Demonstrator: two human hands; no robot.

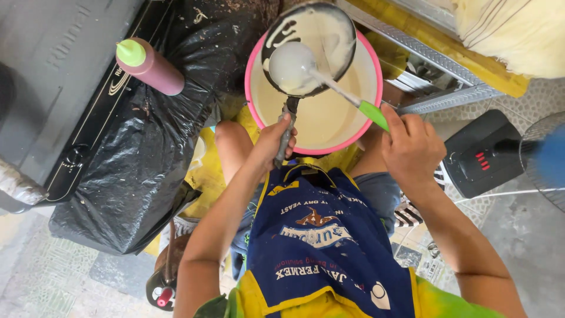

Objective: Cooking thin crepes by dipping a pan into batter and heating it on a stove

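My left hand (274,141) grips the handle of a small dark pan (329,41) coated with pale batter, held tilted over a pink-rimmed bowl (254,65) full of the same cream batter. My right hand (412,147) holds the green handle of a ladle (291,65), whose round white scoop rests inside the pan. The bowl sits between my knees, just beyond my blue and yellow apron (321,247).
A squeeze bottle (150,66) with dark sauce and a green cap lies on a black plastic sheet (141,159) over a stove at the left. A metal rack (435,70) stands at the upper right. A black fan base (482,156) sits at the right.
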